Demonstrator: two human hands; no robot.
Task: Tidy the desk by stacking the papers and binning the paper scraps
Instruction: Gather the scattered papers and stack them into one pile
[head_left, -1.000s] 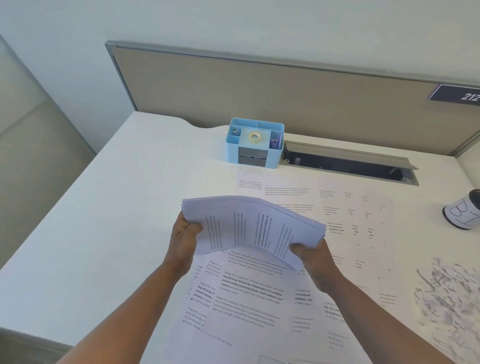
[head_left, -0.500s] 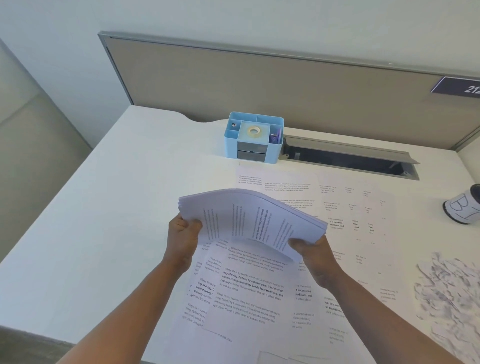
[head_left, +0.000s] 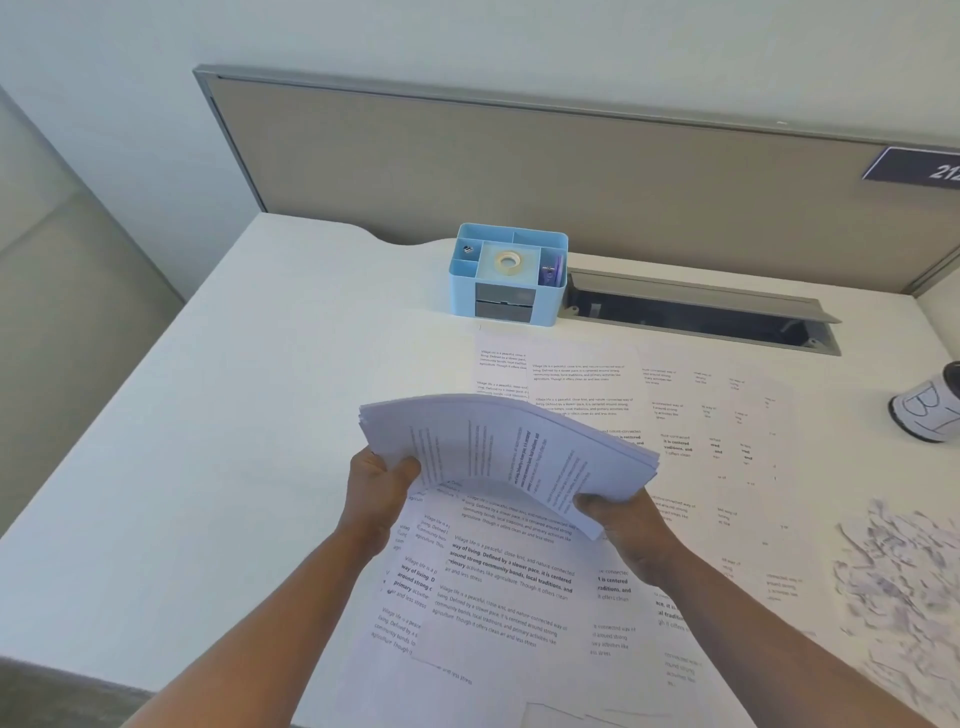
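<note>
1. One white desk (head_left: 223, 415) fills most of my view, backed by one beige partition (head_left: 519, 171) with one dark number plate (head_left: 919, 166) at its right end.
2. Loose printed sheets (head_left: 498, 587) lie spread flat over the desk's middle and right, overlapping each other; I cannot count them exactly, but there are clearly more than five.
3. One stack of papers (head_left: 498, 447) is up in the air above those sheets, bowed upward in the middle, text side facing me. It is many sheets thick; the count is beyond telling.
4. One pile of paper scraps (head_left: 904, 577) sits on the desk at the right edge, well apart from the stack.
5. One open cable tray (head_left: 701, 317) is sunk into the desk at the back.
6. One light blue desk organizer (head_left: 506, 275) stands just left of that tray, with one roll of tape (head_left: 509, 261) in its centre compartment.
7. My two hands hold the stack: my left hand (head_left: 376, 478) grips its left end, thumb curled over the top; my right hand (head_left: 621, 519) pinches its near right corner, thumb on top.
8. One dark cup with a white label (head_left: 930, 405) sits at the far right edge, partly cut off.
</note>
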